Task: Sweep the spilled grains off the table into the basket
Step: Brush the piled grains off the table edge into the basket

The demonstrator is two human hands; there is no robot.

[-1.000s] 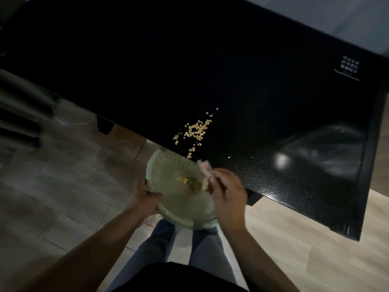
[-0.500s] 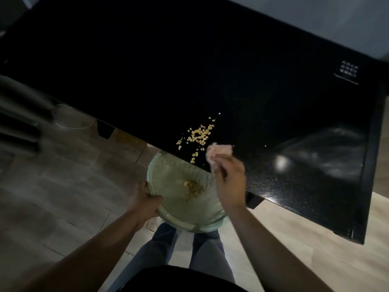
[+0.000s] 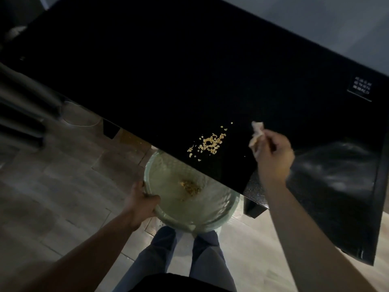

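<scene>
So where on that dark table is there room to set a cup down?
The table's far stretch, above the grains and left of the white label, looks bare, though it is dark there. The near edge is crowded: grains, the right hand with its cloth, and the basket held below by the left hand.

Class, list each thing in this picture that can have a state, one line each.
Spilled grains: scattered on the table, near its edge.
Basket: held below the table edge, small heap inside.
Cloth: crumpled, clear of the grains.
Left hand: grips the basket rim.
Right hand: grips the cloth.
</scene>
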